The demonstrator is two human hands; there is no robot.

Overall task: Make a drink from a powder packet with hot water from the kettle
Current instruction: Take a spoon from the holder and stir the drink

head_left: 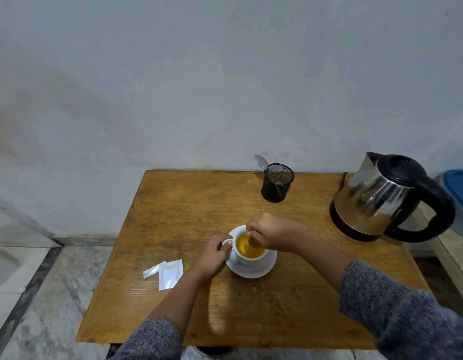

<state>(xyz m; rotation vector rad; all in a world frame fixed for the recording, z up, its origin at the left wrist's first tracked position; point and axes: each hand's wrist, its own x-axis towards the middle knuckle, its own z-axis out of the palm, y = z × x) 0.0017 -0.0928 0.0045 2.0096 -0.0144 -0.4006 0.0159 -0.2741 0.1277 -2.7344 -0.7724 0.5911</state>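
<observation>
2 hands: left hand pinches cup handle, right hand grips spoon w/ 1 kettle nearby.

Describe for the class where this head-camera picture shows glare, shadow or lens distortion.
Head view: glare streaks the steel kettle and gleams on the empty packet; a soft forearm shadow falls on the table near its front edge; the wide lens bends the table's edges outward; the picture is slightly soft throughout.
</observation>
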